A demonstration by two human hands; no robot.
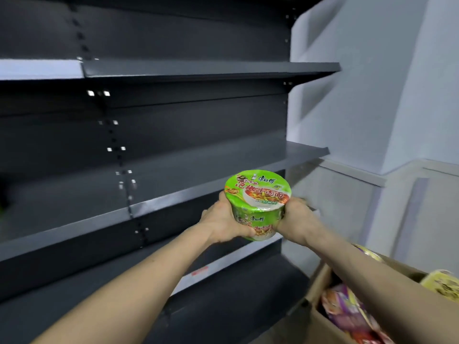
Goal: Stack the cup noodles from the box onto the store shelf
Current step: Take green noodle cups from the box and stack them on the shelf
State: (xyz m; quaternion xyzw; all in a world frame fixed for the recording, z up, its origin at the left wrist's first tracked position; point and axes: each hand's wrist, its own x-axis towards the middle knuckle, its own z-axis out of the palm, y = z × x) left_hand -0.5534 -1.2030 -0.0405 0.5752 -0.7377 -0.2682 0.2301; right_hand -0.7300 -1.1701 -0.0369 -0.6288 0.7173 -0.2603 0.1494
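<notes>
1. Store shelf [173,175]: dark grey metal unit, fills the frame from 9 o'clock past ctr. Three boards in view: upper [198,68] at 12 o'clock, mid at ctr, lower [236,281] at 6 o'clock. Slotted upright runs top to bottom, approx. 10 to 7 o'clock. Small red label on the lower board's front edge.

2. Wall [372,95]: pale grey, 1 to 3 o'clock, butts against the unit's right end.

3. Box [320,281]: brown cardboard, open top, at 4–5 o'clock, just beside the unit's right end. Right forearm crosses over it.

4. Box contents: purple-pink cup noodles [347,311] and a yellow-lidded cup [442,284] at the frame's right edge. Blurred; print not legible.

5. Green cup noodle [258,202]: just below ctr, approx. 5 o'clock. Held in the air in front of the mid board's front edge, near the unit's right end. Tilted, lid toward the camera. Not resting on any board.

6. Left hand [223,222]: at the cup's 8 o'clock side. Grips the cup wall, thumb under the base, fingers curled round the far side.

7. Right hand [298,219]: at the cup's 4 o'clock side, back of hand to camera. Clamps the cup wall opp. the left hand; fingers mostly hidden behind the cup.
</notes>
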